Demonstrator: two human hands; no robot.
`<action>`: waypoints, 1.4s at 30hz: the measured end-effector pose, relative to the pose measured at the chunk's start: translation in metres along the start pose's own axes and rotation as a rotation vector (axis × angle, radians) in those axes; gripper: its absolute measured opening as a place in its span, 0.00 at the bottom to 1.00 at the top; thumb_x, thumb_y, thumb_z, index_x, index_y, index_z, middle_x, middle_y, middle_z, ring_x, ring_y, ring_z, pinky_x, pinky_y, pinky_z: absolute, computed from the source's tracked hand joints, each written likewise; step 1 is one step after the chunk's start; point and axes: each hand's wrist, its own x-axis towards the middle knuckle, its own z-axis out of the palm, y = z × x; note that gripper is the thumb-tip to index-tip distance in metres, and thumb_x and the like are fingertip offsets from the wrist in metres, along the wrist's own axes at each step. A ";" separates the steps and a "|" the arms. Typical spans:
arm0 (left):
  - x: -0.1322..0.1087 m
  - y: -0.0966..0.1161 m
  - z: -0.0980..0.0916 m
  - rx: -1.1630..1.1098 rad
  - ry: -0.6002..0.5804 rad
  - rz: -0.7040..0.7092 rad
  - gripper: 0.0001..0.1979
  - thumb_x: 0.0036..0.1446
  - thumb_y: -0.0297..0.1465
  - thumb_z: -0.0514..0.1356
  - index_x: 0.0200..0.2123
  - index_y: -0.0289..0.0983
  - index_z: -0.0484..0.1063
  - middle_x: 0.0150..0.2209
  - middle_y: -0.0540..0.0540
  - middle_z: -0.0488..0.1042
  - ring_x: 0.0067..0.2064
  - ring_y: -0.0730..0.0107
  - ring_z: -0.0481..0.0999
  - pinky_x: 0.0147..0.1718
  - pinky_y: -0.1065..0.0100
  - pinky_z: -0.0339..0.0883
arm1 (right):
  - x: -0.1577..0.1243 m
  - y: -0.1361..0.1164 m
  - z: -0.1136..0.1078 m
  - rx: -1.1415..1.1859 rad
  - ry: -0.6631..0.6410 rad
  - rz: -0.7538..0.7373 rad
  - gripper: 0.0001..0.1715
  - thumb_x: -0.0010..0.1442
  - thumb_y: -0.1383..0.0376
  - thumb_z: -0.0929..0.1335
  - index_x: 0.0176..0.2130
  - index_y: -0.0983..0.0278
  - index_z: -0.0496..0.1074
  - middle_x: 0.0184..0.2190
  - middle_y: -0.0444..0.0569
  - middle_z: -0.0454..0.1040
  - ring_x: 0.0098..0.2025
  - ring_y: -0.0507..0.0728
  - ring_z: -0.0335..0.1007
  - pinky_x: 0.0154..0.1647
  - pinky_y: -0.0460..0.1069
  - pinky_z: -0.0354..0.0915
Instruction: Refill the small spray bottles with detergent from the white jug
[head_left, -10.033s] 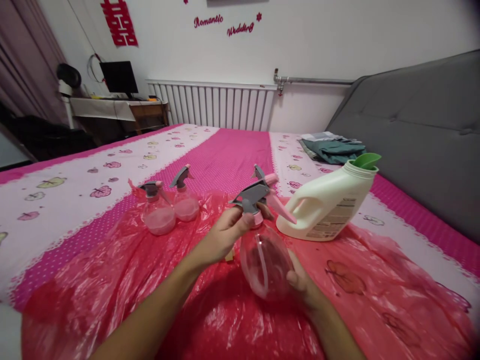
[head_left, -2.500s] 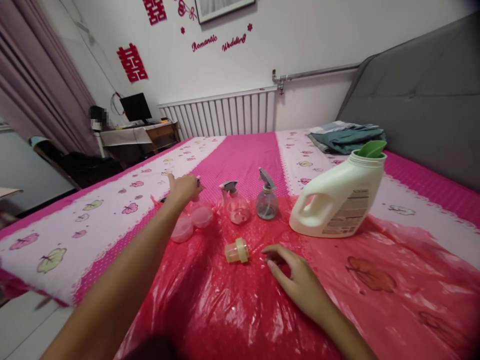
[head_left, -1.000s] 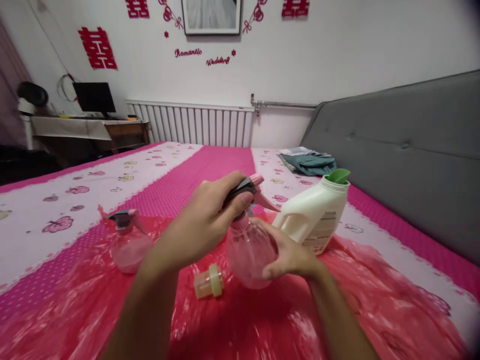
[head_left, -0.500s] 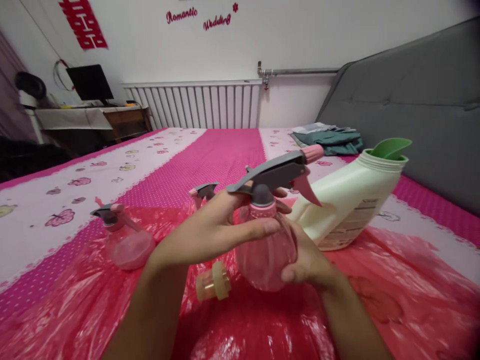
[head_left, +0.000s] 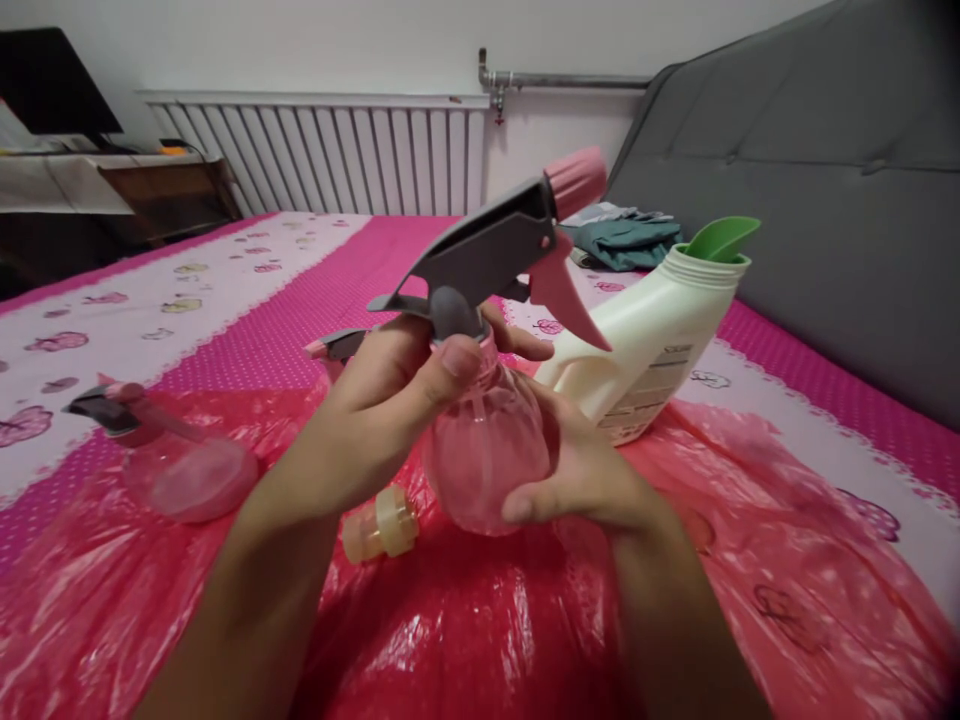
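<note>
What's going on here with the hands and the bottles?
A person holds a pink spray bottle above a red plastic sheet on the bed. The left hand pinches the collar under its grey trigger head; the right hand cups the round body. Behind, a white detergent jug rests tilted; a yellowish cap and another spray bottle sit on the sheet.

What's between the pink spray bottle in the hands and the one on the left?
Head view: a small yellowish cap lies on the red plastic sheet there; the left hand, gripping the pink spray bottle, crosses that stretch too.
</note>
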 end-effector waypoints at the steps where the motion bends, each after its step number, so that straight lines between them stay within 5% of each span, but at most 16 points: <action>1: 0.000 0.000 0.000 -0.007 0.000 0.005 0.19 0.66 0.48 0.56 0.52 0.47 0.78 0.56 0.50 0.80 0.60 0.67 0.80 0.56 0.68 0.81 | 0.000 0.000 0.001 -0.007 0.013 -0.004 0.56 0.42 0.68 0.86 0.65 0.48 0.71 0.67 0.45 0.70 0.71 0.64 0.65 0.76 0.63 0.59; 8: -0.001 0.002 0.001 0.039 0.004 -0.002 0.17 0.67 0.45 0.57 0.52 0.47 0.79 0.56 0.51 0.80 0.58 0.71 0.81 0.57 0.70 0.79 | -0.005 0.000 0.004 -0.095 0.070 -0.015 0.60 0.40 0.59 0.87 0.67 0.46 0.69 0.72 0.43 0.63 0.77 0.65 0.53 0.81 0.65 0.48; 13: 0.000 -0.003 0.011 0.068 0.079 0.004 0.15 0.64 0.44 0.63 0.51 0.49 0.80 0.56 0.53 0.80 0.59 0.72 0.79 0.61 0.68 0.75 | -0.009 -0.008 0.007 -0.255 0.176 -0.049 0.59 0.45 0.62 0.85 0.69 0.41 0.65 0.72 0.38 0.62 0.77 0.61 0.54 0.80 0.61 0.53; 18: -0.001 -0.009 0.021 0.188 0.263 -0.015 0.14 0.60 0.47 0.66 0.45 0.48 0.81 0.48 0.54 0.82 0.52 0.71 0.79 0.58 0.63 0.72 | -0.009 -0.001 0.012 -0.304 0.298 0.002 0.56 0.42 0.63 0.86 0.65 0.49 0.69 0.69 0.46 0.67 0.74 0.65 0.61 0.77 0.63 0.59; 23: 0.001 -0.015 0.033 0.288 0.433 -0.011 0.19 0.51 0.48 0.73 0.32 0.41 0.73 0.32 0.55 0.77 0.33 0.78 0.73 0.35 0.67 0.63 | -0.006 0.008 0.020 -0.332 0.393 0.012 0.58 0.41 0.67 0.86 0.65 0.51 0.66 0.68 0.47 0.68 0.72 0.64 0.63 0.75 0.61 0.61; 26: 0.003 -0.016 0.030 0.227 0.295 -0.029 0.19 0.54 0.49 0.71 0.36 0.41 0.72 0.34 0.54 0.77 0.35 0.78 0.73 0.36 0.68 0.65 | -0.006 0.012 0.018 -0.299 0.365 0.034 0.59 0.42 0.67 0.85 0.67 0.52 0.63 0.67 0.50 0.67 0.71 0.65 0.64 0.72 0.61 0.65; 30: 0.003 -0.014 0.007 0.081 -0.101 -0.103 0.20 0.63 0.47 0.63 0.54 0.47 0.73 0.59 0.48 0.77 0.59 0.67 0.76 0.59 0.64 0.74 | -0.009 0.018 0.009 -0.252 0.377 0.128 0.60 0.38 0.62 0.87 0.63 0.56 0.62 0.65 0.56 0.68 0.67 0.69 0.68 0.68 0.67 0.67; 33: 0.004 -0.014 -0.005 -0.018 -0.171 -0.126 0.18 0.65 0.43 0.62 0.56 0.46 0.73 0.64 0.48 0.74 0.65 0.68 0.74 0.66 0.64 0.72 | -0.010 0.020 0.005 -0.261 0.365 0.080 0.62 0.38 0.60 0.87 0.65 0.56 0.62 0.70 0.56 0.63 0.72 0.69 0.61 0.74 0.66 0.62; 37: 0.009 -0.022 0.006 0.037 0.066 -0.093 0.16 0.57 0.40 0.71 0.44 0.39 0.75 0.47 0.47 0.80 0.50 0.72 0.80 0.55 0.68 0.74 | -0.010 0.020 0.006 -0.329 0.366 0.070 0.62 0.43 0.63 0.85 0.69 0.55 0.60 0.70 0.54 0.64 0.73 0.66 0.60 0.75 0.64 0.62; 42: 0.011 -0.034 0.032 0.124 0.409 -0.082 0.27 0.44 0.43 0.78 0.35 0.39 0.65 0.35 0.52 0.74 0.38 0.77 0.74 0.40 0.71 0.68 | -0.011 0.020 0.008 -0.346 0.372 0.106 0.60 0.43 0.66 0.85 0.68 0.54 0.63 0.65 0.52 0.71 0.68 0.65 0.68 0.69 0.61 0.69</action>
